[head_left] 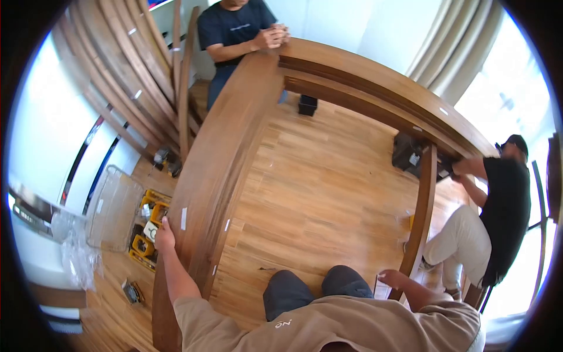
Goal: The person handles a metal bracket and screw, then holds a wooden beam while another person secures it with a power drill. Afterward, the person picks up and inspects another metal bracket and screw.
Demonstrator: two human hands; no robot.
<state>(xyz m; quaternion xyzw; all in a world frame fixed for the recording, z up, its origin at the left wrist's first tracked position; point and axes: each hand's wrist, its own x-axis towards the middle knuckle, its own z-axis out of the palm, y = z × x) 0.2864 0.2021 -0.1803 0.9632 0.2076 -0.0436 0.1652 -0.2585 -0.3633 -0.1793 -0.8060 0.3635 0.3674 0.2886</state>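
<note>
The step in hand appears to be steadying a large wooden frame while it is assembled: the left hand lies flat, its grip open, on the long side rail, and the right hand rests against the lower end of the cross rail, where its grip state cannot be told. Beyond both grips, one co-worker clasps the far corner and another co-worker works at the right-hand joint. The next move likely calls for keeping both rails steady and aligned with those joints.

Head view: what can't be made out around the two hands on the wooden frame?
- Left hand: palm side hidden against the frame side rail.
- Right hand: contact with the cross slat hidden; fingers blurred.
- Yellow tool case: contents too small, partly behind the rail.
</note>
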